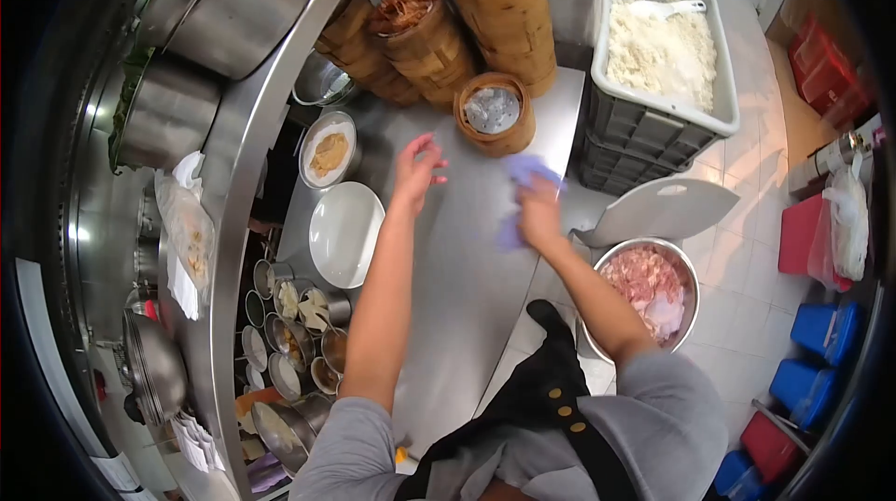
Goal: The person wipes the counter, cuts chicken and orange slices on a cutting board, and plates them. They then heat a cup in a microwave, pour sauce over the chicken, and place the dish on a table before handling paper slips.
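My right hand (539,214) grips a purple cloth (534,170) at the right edge of the steel table (448,268); the cloth is smeared by motion. Over the middle of the table is my left hand (419,172), its fingers apart and slightly curled, holding nothing. Just beyond the cloth stands a small bamboo steamer (495,142) with a grey, shiny content I cannot make out. To the left of my left hand are a white oval bowl (346,235) and a metal bowl (328,149) with a tan paste in it.
Tall stacks of bamboo steamers (509,25) hold food at the back. A white bin (733,90) of white flour-like powder sits on dark crates at the right. Below my right arm is a metal basin (686,268) of raw meat. Several small metal containers (285,375) crowd the left.
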### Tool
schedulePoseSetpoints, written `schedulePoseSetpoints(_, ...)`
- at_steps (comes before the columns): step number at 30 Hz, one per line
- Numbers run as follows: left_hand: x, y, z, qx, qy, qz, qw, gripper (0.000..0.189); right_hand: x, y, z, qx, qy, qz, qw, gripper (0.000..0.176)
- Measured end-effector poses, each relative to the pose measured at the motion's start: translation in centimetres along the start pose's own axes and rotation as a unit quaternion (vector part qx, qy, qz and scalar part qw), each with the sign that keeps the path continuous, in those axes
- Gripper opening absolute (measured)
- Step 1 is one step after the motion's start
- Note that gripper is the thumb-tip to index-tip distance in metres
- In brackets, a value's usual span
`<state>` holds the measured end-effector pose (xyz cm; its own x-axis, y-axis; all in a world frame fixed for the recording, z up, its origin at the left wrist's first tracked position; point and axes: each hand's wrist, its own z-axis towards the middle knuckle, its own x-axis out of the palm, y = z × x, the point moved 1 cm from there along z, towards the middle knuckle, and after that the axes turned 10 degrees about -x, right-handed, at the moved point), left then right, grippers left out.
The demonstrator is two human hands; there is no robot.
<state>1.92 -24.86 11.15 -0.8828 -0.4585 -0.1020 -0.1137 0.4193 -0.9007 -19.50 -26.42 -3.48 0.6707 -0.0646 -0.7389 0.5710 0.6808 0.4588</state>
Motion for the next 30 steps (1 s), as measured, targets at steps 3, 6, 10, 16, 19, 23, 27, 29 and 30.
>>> schedulePoseSetpoints(3,0.1,1.2,1.6,-0.001,-0.010,0.073,0.997,0.050,-7.1,-4.7,2.2,0.123,-0.021,0.056,0.991,0.036)
schedulePoseSetpoints(6,4.3,1.4,2.0,-0.018,-0.028,0.022,0.999,0.063,-6.1,-8.9,10.1,0.014,-0.179,0.043,0.983,0.041)
schedulePoseSetpoints(10,7.7,-0.5,4.8,-0.150,-0.032,-0.077,0.985,0.061,-1.1,-8.5,11.0,-0.021,0.043,-0.091,0.995,0.033)
schedulePoseSetpoints(16,6.4,-1.6,7.2,-0.109,-0.066,-0.011,0.992,0.046,-1.4,13.3,-15.2,-0.070,0.218,0.321,0.919,0.034)
schedulePoseSetpoints(19,3.7,-3.9,7.3,-0.110,-0.013,-0.009,0.994,0.042,-2.2,19.1,-20.0,-0.207,0.284,0.400,0.846,0.032)
schedulePoseSetpoints(23,4.7,-3.4,6.7,-0.104,-0.001,0.002,0.995,0.040,-0.7,15.8,-18.8,-0.259,0.234,0.309,0.885,0.031)
schedulePoseSetpoints(27,6.6,-1.4,7.0,-0.096,-0.068,0.030,0.993,0.043,-3.8,3.8,-7.2,-0.170,0.129,0.253,0.944,0.030)
schedulePoseSetpoints(29,7.0,-0.6,7.2,-0.085,-0.078,0.037,0.993,0.041,-4.8,-3.1,-1.0,-0.083,0.062,0.153,0.983,0.032)
schedulePoseSetpoints(30,7.3,-0.7,7.0,-0.084,-0.080,0.034,0.993,0.041,-4.7,-6.0,1.8,0.021,0.042,0.068,0.997,0.030)
